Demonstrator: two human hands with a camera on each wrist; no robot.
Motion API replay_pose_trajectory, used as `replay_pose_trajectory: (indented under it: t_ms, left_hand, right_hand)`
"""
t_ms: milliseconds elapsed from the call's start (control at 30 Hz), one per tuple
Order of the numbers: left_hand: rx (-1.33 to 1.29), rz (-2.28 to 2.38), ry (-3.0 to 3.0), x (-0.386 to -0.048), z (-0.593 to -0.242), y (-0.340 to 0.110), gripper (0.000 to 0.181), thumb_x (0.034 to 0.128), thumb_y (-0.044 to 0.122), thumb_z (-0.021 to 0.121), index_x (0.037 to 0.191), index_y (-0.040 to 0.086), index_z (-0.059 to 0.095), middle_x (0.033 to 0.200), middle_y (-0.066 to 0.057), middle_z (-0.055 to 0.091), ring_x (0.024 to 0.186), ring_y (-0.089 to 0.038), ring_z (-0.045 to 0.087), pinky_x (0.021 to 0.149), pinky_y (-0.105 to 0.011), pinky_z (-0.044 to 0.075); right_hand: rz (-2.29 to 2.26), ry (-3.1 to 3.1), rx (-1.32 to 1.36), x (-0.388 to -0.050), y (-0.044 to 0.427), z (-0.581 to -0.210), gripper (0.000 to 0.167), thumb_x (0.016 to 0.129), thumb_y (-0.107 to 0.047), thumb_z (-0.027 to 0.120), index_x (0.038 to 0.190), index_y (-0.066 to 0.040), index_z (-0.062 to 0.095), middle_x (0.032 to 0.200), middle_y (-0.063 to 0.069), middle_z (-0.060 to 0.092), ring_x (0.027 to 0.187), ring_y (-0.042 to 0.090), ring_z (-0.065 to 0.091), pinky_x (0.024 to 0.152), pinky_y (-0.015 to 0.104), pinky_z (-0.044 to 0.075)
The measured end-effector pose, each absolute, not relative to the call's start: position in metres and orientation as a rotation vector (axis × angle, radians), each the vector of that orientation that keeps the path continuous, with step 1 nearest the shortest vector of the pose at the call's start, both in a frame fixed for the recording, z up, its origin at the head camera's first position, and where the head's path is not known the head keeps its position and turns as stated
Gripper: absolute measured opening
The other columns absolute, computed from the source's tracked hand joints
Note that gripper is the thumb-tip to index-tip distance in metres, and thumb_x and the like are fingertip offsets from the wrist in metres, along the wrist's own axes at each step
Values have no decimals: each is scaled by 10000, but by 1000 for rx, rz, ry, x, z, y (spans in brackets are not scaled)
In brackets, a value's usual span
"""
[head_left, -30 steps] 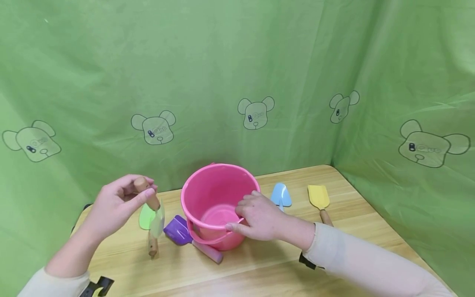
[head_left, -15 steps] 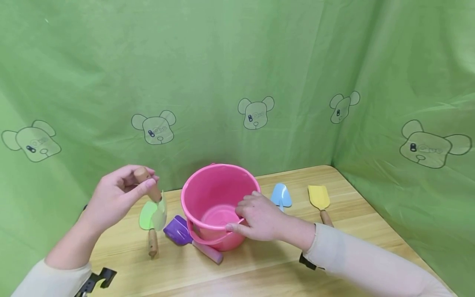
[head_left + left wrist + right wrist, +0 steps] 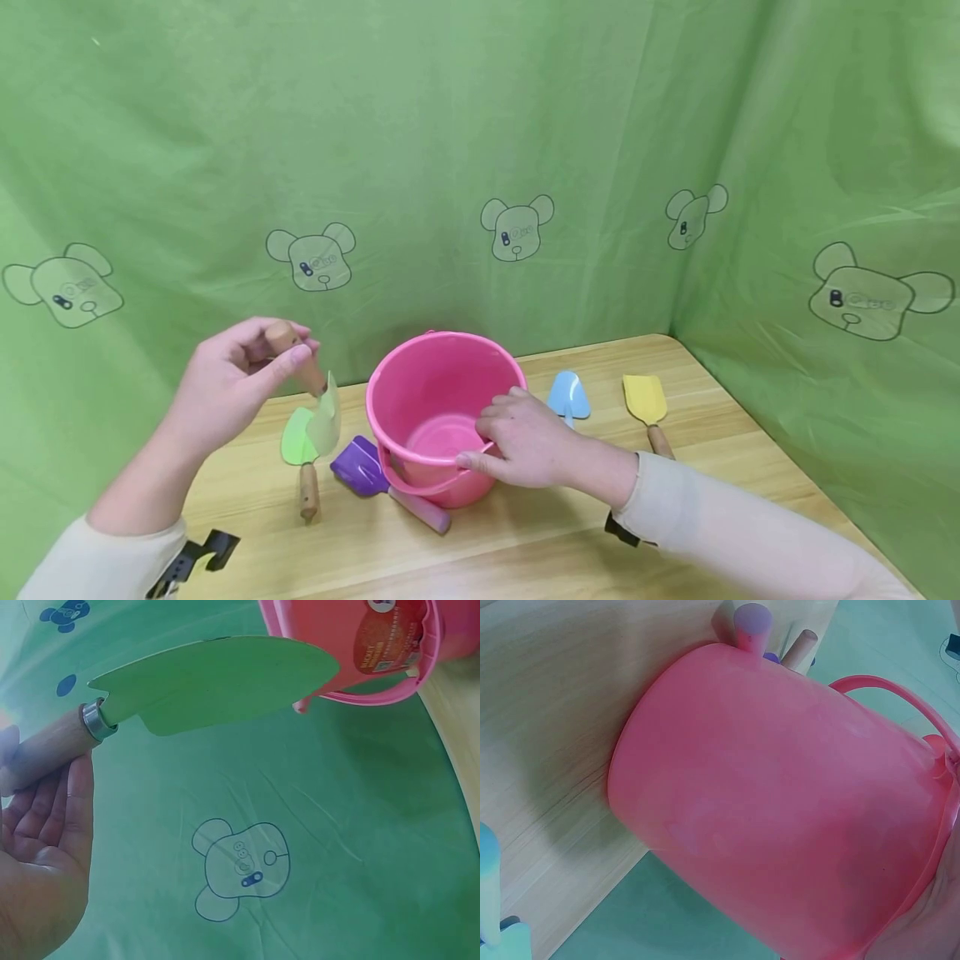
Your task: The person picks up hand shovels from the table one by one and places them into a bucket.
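Note:
My left hand [image 3: 221, 387] pinches the wooden handle of a green garden trowel [image 3: 225, 682], held above the table with its blade pointing down in the head view. Beneath it, a second, light green trowel [image 3: 298, 437] lies on the wood. A pink bucket [image 3: 397, 392] stands upright in the middle, and nothing shows inside it. My right hand [image 3: 525, 437] grips the bucket's near right rim, thumb outside and fingers over the edge. The bucket's handle [image 3: 900, 690] hangs down its outer side. Against the bucket's left lies a purple shovel [image 3: 358, 467] with a pinkish handle.
Right of the bucket lie a light blue trowel [image 3: 568, 394], partly hidden by my right hand, and a yellow shovel [image 3: 645, 398], its handle partly behind the sleeve. Green curtains [image 3: 420, 150] printed with bear heads enclose the back and sides of the wooden table [image 3: 742, 467].
The left hand has risen slightly with the trowel, whose blade has shifted up and a little to the right. My right hand and the bucket have stayed in place.

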State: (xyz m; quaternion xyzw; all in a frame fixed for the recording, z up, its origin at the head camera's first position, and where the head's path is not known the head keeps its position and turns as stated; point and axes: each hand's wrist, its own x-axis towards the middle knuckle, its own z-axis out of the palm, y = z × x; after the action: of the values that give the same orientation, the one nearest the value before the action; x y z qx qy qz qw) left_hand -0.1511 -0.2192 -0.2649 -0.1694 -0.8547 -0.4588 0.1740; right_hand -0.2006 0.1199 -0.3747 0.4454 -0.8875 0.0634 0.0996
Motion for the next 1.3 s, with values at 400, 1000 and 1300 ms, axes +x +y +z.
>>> replay_pose_trajectory:
  t_ms: [400,1000,1300]
  left_hand:
    - [-511,-1396,-2322,-154,-260,-214,203,951,90,684,1127,-10,664,1022,83,733,922,-73,706,780,-183,555]
    - [-485,-1522,-2213,-157,-256,-207,67,969,96,660,953,35,638,1093,8,707,987,-102,697,860,-184,537]
    - [-412,-1551,-2199,-160,-262,-197,79,973,152,667,925,105,626,1116,26,688,1000,-85,688,884,-191,531]
  right_hand:
    - [200,-2632,1315,-200,119,-373,523,975,-674,404,686,-258,534,660,-167,428,668,66,406,740,290,360]
    - [204,-2639,1317,-199,118,-371,514,980,-657,414,696,-251,553,673,-166,444,683,67,420,749,300,370]
    - [205,-2658,1307,-198,117,-371,523,973,-674,412,701,-250,552,674,-168,439,687,65,419,757,295,363]
